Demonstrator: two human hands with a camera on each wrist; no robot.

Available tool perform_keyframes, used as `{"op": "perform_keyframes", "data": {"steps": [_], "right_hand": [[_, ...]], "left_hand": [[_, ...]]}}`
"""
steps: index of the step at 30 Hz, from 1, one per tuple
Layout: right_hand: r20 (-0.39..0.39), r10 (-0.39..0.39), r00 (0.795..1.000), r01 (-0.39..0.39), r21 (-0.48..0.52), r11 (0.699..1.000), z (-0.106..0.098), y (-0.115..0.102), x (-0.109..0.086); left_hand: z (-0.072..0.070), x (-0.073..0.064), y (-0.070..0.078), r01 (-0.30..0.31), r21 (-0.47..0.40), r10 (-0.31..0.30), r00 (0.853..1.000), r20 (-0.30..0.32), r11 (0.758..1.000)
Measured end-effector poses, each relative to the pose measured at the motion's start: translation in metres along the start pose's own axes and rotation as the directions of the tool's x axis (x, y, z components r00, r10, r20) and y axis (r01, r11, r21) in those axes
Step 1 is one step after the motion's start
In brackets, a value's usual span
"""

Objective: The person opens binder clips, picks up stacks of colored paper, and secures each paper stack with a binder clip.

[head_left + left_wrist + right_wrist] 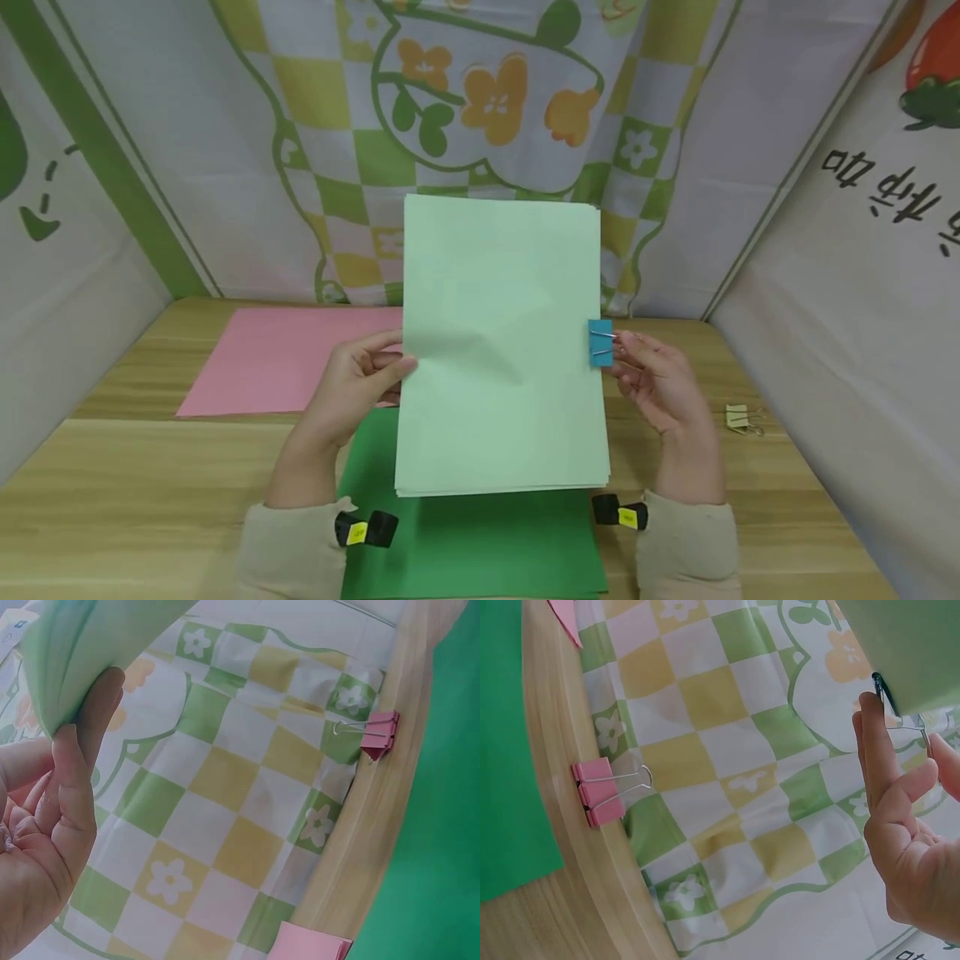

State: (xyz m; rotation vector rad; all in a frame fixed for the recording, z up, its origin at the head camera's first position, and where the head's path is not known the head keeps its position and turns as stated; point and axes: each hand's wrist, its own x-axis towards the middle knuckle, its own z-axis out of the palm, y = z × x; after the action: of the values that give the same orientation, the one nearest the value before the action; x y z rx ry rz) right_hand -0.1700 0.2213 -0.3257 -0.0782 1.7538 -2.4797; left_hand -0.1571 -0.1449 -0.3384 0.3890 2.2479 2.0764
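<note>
A stack of light green paper sheets (498, 350) is held up in front of me, its bottom edges slightly uneven. My left hand (352, 383) pinches its left edge between thumb and fingers; the left wrist view shows the sheets (97, 645) bending there. A blue binder clip (600, 343) sits on the stack's right edge, wire handles pointing outward. My right hand (666, 379) grips these handles; in the right wrist view its thumb and fingers (877, 750) are on either side of the wires. The paper hides part of the left fingers.
Green sheets (480, 550) lie on the wooden table beneath the stack. A pink sheet (277, 358) lies back left, a yellow binder clip (738, 417) at right. In the wrist views, a pink binder clip (381, 733) stands near the table's edge. Patterned cloth (345, 150) hangs behind.
</note>
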Motion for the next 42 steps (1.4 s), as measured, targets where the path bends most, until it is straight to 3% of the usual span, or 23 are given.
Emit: {"op": "perform_keyframes", "data": {"steps": [19, 28, 42], "right_hand": [[0.071, -0.049, 0.996, 0.047, 0.020, 0.999, 0.0003, -0.0034, -0.0019], [0.125, -0.066, 0.990, 0.062, 0.033, 0.998, 0.0006, -0.0030, -0.0041], [0.149, -0.107, 0.983, 0.100, 0.056, 0.993, 0.0035, -0.0035, -0.0035]], "left_hand": [[0.0074, 0.0057, 0.0025, -0.016, -0.019, 0.017, 0.999, 0.032, 1.000], [0.0066, 0.0043, 0.0017, 0.022, -0.012, -0.021, 1.000, 0.014, 1.000], [0.0065, 0.0021, -0.0033, 0.023, -0.040, -0.023, 1.000, 0.012, 0.999]]}}
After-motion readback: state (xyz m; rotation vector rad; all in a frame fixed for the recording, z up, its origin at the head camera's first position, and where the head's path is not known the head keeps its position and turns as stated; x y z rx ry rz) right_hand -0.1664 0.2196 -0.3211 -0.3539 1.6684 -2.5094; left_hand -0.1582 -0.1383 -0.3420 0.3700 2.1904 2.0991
